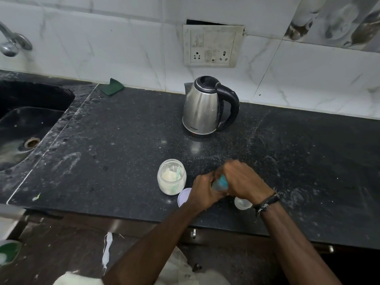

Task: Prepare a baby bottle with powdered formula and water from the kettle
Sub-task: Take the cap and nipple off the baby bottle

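Note:
A clear baby bottle (221, 183) with a blue-green collar stands on the black counter, mostly hidden by both hands. My left hand (203, 191) grips its body from the left. My right hand (242, 179) is closed over its top. An open glass jar of white formula powder (171, 177) stands just left of my hands, with a pale green scoop inside it. The jar's lilac lid (183, 196) lies flat beside it, partly under my left hand. A small clear bottle cap (242, 203) lies under my right wrist. The steel kettle (202, 106) stands farther back, lid shut, handle to the right.
A black sink (26, 120) is set into the counter (115, 145) at the left, with a tap (12, 43) above it. A green scrub pad (112, 86) leans on the tiled wall. A socket panel (211, 46) hangs above the kettle. The counter's front edge runs just below my hands.

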### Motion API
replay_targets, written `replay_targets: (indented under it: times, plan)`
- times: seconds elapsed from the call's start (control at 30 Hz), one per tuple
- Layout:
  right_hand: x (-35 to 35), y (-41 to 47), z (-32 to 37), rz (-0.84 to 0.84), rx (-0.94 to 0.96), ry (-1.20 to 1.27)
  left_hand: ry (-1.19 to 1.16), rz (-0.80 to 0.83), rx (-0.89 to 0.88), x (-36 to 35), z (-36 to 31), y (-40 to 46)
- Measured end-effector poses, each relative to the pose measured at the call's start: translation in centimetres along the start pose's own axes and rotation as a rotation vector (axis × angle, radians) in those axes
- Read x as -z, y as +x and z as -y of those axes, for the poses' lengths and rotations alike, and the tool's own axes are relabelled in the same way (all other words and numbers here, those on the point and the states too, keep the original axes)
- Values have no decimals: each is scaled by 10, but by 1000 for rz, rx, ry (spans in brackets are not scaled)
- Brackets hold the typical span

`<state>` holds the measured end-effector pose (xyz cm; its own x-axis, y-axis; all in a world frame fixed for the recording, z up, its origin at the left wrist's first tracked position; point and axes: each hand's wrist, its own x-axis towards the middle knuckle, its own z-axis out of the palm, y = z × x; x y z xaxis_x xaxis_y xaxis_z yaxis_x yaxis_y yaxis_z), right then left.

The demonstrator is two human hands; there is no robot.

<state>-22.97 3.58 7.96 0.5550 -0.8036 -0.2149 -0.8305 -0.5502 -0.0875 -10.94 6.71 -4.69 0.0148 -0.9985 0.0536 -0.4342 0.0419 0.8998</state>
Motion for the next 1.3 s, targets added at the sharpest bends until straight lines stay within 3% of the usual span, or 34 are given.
replay_targets:
  times: [0.1, 0.23, 0.47, 0.6, 0.77, 0.93, 1.3]
  plan:
    - [-1, 0, 7, -23, -79, 53, -12, -3, 16, 0, 0, -1]
    - [-9, 5, 10, -86, -259, -108, 12, -22, 8, -2, -3, -2]
    - [3, 0, 0, 17, -77, -100, 5, 2, 29, 0, -3, 0]
    - [12, -9, -15, -31, -52, 22, 1, -4, 47, -2, 0, -1]
    - [10, -3, -52, -158, -257, 276, -59, -10, 89, -7, 3, -1]
    - [-27, 4, -83, -36, -377, 258, -51, 8, 111, -8, 4, -2]
    - [-58, 4, -86, 44, -353, 333, -40, 24, 107, -2, -9, -10]
